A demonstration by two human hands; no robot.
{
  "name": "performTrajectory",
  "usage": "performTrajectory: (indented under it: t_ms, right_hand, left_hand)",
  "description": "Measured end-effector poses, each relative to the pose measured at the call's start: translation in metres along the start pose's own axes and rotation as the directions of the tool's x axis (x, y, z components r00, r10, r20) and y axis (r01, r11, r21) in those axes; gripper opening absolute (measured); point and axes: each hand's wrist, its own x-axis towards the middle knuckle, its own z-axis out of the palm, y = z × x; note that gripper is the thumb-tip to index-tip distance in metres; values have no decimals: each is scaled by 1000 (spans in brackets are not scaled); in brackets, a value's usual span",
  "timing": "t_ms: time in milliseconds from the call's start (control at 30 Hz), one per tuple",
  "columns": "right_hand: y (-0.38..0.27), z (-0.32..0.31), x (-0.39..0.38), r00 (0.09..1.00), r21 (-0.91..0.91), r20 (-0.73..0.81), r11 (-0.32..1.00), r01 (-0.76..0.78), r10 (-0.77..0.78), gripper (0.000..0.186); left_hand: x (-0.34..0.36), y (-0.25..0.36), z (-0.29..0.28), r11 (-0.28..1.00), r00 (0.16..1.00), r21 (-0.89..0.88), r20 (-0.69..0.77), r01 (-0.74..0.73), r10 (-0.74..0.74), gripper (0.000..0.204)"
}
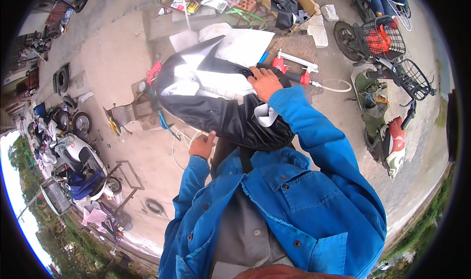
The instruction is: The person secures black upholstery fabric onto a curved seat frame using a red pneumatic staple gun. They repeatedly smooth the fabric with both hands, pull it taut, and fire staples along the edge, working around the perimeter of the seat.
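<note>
A black, leather-like seat cover [196, 113] lies in front of me, its white lining [189, 75] turned up over part of it. A pale, ribbed part [223, 91] shows in the opening at its middle. My right hand [266, 84] is closed on the cover's far right edge, fingers bent over the black material. At the near left edge, my left hand [202, 145] has curled fingers and its thumb against the cover's side. A loose white flap [265, 115] sticks out below my right hand. What lies under the cover is mostly hidden.
Beyond my right hand lies a red and black air tool [294, 75] with a pale hose [338, 88]. A cardboard box [306, 6] stands farther back. Parked scooters [73, 151] line the left; a bike with a wire basket [382, 36] stands right.
</note>
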Motion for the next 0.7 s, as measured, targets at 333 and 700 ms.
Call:
performTrajectory:
  t_ms: [333,700]
  right_hand:
    - [-14,-19,46,756,-18,485,869,-494,440,87]
    - [-14,-12,-42,800,151,209,790,-595,563,85]
  left_hand:
    - [148,-63,-62,781,760,-478,-650,-402,-7,52]
    - [135,-72,-50,268,955,-939,-260,-216,-140,55]
